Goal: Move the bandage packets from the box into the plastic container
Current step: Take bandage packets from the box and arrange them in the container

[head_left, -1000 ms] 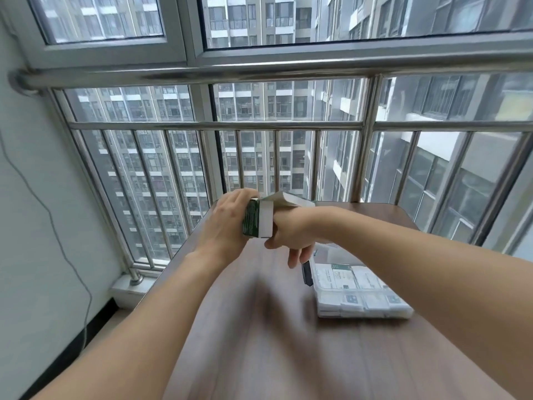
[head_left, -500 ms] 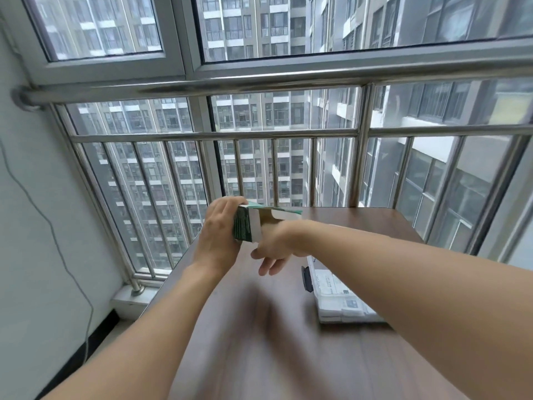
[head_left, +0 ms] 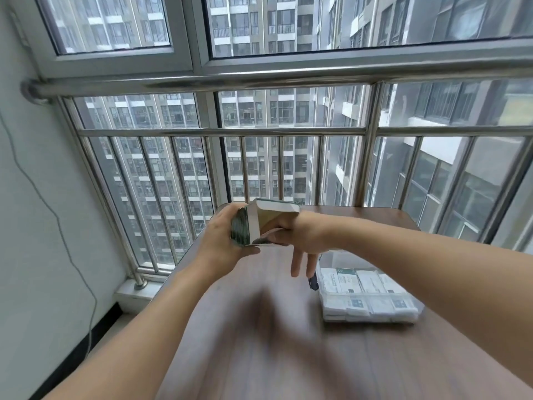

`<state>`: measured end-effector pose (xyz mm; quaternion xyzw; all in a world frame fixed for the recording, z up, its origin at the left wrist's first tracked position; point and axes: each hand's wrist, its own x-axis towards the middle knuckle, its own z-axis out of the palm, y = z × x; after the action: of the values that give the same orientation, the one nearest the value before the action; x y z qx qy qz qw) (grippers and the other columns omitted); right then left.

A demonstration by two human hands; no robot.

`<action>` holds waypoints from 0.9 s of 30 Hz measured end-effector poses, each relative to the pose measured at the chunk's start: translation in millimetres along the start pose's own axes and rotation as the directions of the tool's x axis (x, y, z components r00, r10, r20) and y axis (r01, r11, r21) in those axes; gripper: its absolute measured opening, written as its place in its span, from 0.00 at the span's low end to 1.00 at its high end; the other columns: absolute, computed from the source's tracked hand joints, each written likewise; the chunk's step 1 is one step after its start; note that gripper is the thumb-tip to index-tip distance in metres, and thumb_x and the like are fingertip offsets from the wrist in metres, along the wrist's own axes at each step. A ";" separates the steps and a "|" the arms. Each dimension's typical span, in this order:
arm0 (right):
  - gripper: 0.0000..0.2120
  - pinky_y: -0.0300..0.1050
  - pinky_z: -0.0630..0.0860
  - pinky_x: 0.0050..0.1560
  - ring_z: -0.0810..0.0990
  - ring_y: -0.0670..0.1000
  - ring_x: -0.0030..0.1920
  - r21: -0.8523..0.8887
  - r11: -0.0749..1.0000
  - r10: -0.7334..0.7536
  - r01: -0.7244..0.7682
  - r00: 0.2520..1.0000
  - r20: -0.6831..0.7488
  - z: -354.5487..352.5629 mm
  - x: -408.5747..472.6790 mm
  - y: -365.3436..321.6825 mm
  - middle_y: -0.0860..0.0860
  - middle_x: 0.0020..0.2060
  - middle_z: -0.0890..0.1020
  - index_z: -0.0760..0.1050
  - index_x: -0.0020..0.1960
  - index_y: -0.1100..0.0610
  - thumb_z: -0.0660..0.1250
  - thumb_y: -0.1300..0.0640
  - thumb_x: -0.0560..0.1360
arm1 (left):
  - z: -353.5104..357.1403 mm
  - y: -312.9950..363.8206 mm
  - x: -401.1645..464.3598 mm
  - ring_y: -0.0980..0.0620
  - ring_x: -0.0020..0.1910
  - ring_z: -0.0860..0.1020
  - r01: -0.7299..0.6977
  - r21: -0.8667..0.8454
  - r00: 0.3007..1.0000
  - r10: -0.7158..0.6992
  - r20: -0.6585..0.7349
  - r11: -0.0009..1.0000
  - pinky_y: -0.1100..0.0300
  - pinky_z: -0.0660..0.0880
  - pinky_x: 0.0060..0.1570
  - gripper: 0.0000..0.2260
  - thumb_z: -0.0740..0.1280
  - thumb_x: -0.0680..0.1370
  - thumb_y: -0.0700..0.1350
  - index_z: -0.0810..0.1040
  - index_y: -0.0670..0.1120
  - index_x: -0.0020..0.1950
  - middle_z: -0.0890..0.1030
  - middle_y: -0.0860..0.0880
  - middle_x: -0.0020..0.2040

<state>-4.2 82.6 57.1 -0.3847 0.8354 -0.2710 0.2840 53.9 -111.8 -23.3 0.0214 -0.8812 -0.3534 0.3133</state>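
Two forearms reach over the wooden table [head_left: 259, 356], which is bare beside the plastic container [head_left: 415, 319] of bandage packets [head_left: 369, 304]. Left of the container and raised, the left hand [head_left: 219, 243] clasps the box [head_left: 253, 226]; the right hand [head_left: 300, 241] reaches into it, two fingers [head_left: 297, 261] hanging loose.

Brown wooden table [head_left: 259, 356] — steel window railing [head_left: 219, 131] behind, tower blocks [head_left: 259, 116] outside.

Right hand [head_left: 300, 241] fingers now deeper inside the box [head_left: 271, 217]
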 end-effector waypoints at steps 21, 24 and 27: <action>0.15 0.38 0.76 0.24 0.85 0.52 0.30 -0.216 0.975 -0.056 0.048 0.998 -0.034 -11.9 -6.5 12.2 0.51 0.71 0.72 0.70 0.71 0.51 0.60 0.56 0.84 | 8.5 1.9 -5.3 0.49 0.56 0.82 0.113 -0.224 0.982 -0.074 0.175 0.968 0.48 0.81 0.57 0.35 0.84 0.62 0.37 0.75 0.61 0.61 0.79 0.64 0.51; 0.12 0.38 0.76 0.23 0.85 0.53 0.30 -0.182 0.983 -0.028 0.020 0.999 -0.045 -13.0 -5.4 13.9 0.51 0.66 0.74 0.71 0.67 0.53 0.59 0.55 0.84 | 9.9 2.2 -6.6 0.49 0.56 0.82 0.127 -0.219 0.979 -0.088 0.182 0.967 0.47 0.81 0.56 0.36 0.84 0.61 0.38 0.75 0.60 0.62 0.78 0.66 0.51; 0.08 0.39 0.75 0.23 0.85 0.54 0.31 -0.173 0.985 -0.031 0.019 0.997 -0.067 -12.3 -4.8 14.5 0.50 0.60 0.75 0.71 0.62 0.51 0.58 0.56 0.85 | 14.7 0.6 -7.5 0.57 0.52 0.81 0.128 -0.203 0.984 -0.099 0.148 0.971 0.45 0.81 0.55 0.36 0.85 0.59 0.39 0.76 0.56 0.62 0.79 0.66 0.49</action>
<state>-17.1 97.4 57.1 -0.4089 0.8600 -0.2144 0.2171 51.7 -100.4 -35.1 0.0142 -0.8553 -0.4630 0.2320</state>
